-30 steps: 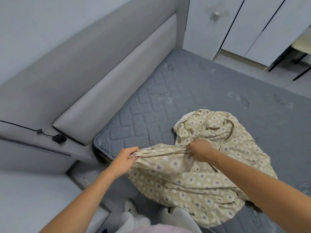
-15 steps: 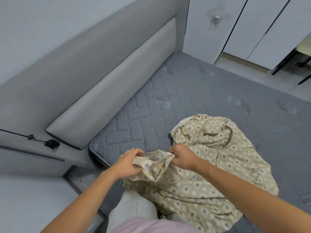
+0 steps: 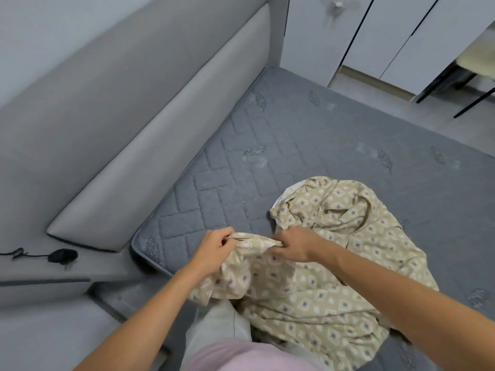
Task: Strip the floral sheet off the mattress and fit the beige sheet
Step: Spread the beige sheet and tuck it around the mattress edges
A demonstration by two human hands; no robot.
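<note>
A beige sheet [image 3: 345, 253] with a diamond print lies bunched on the near side of the bare grey quilted mattress [image 3: 308, 145]. My left hand [image 3: 214, 250] pinches an edge of the sheet just above the mattress's near left corner. My right hand [image 3: 292, 246] grips the same edge a short way to the right, and the fabric bunches between the two hands. The rest of the sheet spills toward me over the mattress edge and my leg. No floral sheet is in view.
A grey padded headboard [image 3: 150, 156] runs along the left of the mattress. A black cable with a small black plug [image 3: 61, 255] lies on the ledge at the left. White wardrobe doors [image 3: 388, 30] stand beyond the bed, with dark chair legs [image 3: 471, 100] at the far right.
My hands have come closer together along the sheet's edge, gathering the fabric between them. The view has shifted slightly forward over the bed.
</note>
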